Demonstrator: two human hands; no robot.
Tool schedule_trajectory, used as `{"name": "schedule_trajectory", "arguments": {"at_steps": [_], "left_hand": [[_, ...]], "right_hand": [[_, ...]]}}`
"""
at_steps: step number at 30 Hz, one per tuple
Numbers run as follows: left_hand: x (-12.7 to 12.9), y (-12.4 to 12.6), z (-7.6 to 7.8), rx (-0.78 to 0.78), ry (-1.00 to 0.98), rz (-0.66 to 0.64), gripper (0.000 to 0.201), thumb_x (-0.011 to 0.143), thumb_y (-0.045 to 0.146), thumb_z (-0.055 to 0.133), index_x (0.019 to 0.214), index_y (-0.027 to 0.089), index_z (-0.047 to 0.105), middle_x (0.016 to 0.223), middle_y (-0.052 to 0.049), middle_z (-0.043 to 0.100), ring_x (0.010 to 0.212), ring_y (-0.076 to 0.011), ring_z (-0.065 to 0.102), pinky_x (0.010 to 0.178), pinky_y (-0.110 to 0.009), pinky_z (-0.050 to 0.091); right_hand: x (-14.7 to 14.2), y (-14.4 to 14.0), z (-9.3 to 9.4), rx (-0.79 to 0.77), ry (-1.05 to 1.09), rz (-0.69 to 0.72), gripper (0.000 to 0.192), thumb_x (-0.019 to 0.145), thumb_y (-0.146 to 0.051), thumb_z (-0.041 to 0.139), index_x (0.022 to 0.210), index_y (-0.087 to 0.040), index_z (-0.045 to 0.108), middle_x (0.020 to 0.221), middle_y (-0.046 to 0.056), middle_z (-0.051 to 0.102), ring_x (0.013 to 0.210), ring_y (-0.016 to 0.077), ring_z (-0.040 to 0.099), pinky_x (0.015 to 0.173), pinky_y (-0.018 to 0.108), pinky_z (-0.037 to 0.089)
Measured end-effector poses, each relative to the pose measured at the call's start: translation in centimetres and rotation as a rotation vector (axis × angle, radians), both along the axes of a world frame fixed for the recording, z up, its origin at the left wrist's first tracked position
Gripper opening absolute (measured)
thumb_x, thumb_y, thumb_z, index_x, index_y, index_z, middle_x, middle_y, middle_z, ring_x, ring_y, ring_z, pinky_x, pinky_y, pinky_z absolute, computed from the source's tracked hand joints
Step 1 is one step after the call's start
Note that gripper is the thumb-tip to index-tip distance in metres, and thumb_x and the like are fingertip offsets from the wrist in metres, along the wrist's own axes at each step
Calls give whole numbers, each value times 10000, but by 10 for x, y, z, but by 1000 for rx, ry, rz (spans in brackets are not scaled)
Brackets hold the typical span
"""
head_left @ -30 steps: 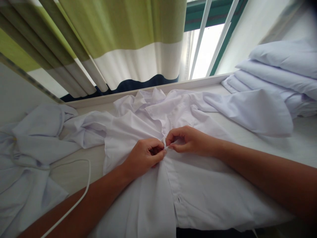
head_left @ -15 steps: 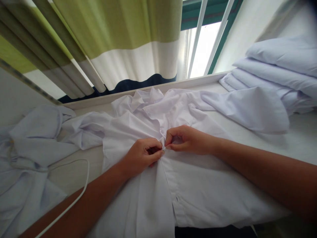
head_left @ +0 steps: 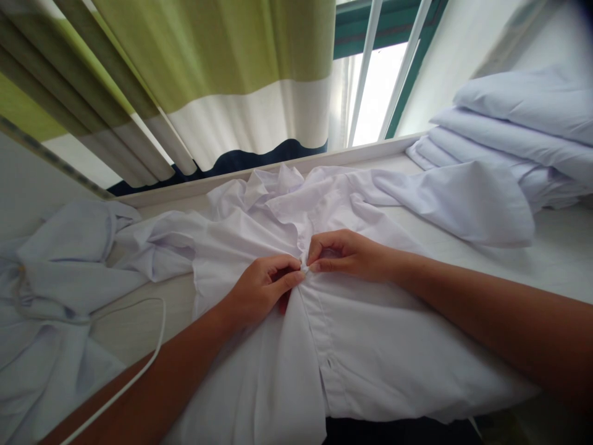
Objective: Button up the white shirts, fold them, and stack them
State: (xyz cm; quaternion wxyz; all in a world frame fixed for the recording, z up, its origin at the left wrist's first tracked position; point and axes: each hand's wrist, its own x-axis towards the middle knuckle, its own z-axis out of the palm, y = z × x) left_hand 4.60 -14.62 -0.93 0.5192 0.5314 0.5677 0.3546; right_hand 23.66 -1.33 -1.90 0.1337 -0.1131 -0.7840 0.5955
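Note:
A white shirt (head_left: 389,334) lies spread over the pale table, its collar toward the window and its sleeves out to both sides. My left hand (head_left: 264,284) pinches the front edge of the shirt between thumb and fingers. Right beside it, my right hand (head_left: 345,252) pinches the facing edge, with the fingertips of both hands almost meeting. Whatever small button sits between the fingertips is hidden. Below the hands, the front placket (head_left: 319,334) runs toward me and shows a buttonhole.
A stack of folded white garments (head_left: 514,136) stands at the back right. More crumpled white cloth (head_left: 60,272) lies at the left. A white cable (head_left: 155,358) crosses my left forearm. A green and cream curtain (head_left: 222,55) hangs behind the table (head_left: 560,253), near a barred window.
Both hands stay at the same spot on the shirt front, with small shifts of the fingers. The fingertips of my left hand have closed nearer to the right ones. The view has shifted slightly.

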Motion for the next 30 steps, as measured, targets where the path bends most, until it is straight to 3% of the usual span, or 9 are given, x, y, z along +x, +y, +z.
{"name": "schedule_trajectory", "arguments": {"at_steps": [9, 17, 30], "left_hand": [[-2, 0, -4, -29, 52, -47, 223, 920, 383, 614, 847, 172, 619, 578, 69, 512, 410, -68, 498, 406, -178, 365], [0, 0, -5, -41, -5, -20, 252, 888, 403, 663, 810, 169, 613, 560, 69, 514, 410, -66, 489, 395, -173, 366], [-3, 2, -4, -87, -56, -54, 249, 868, 350, 704, 730, 152, 640, 538, 50, 555, 420, -63, 504, 410, -167, 387]], "right_hand": [[-2, -4, 7, 29, -85, 15, 64, 826, -228, 682, 802, -173, 660, 771, -15, 650, 687, 120, 553, 635, 236, 420], [-1, 1, 3, 35, -59, 42, 151, 840, -327, 709, 842, -176, 698, 832, 9, 706, 796, 159, 624, 726, 265, 456], [1, -2, 4, 89, -43, 68, 104, 859, -281, 684, 852, -178, 682, 859, 12, 708, 812, 161, 629, 752, 276, 469]]}}
